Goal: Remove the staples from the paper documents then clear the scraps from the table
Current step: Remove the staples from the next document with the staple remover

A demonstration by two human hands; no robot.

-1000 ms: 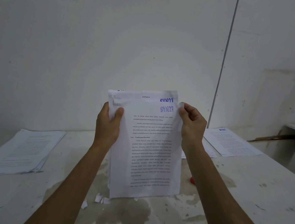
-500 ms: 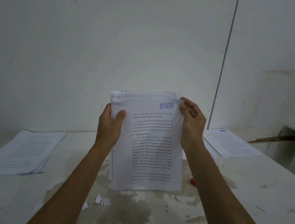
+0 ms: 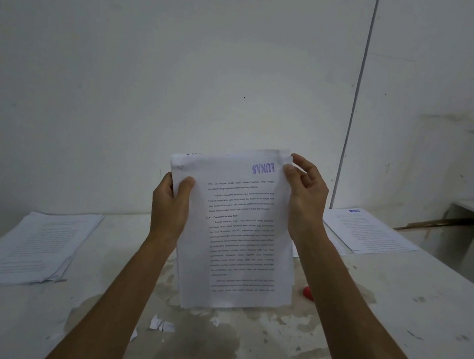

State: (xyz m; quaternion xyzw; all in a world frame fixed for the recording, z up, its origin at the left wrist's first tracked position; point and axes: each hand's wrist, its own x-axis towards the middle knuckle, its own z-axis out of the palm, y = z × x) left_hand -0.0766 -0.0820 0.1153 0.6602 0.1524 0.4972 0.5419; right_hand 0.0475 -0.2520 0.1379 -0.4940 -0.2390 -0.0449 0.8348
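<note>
Gripping the stapled document [image 3: 239,227] upright above the surface [image 3: 392,317]: left hand [image 3: 171,204] clamping the left edge, thumb in front; right hand [image 3: 305,193] pinching the top right corner. Could tear that corner if pulled against the staple. Scraps [image 3: 161,325] lying below, likely to scatter if brushed.
</note>
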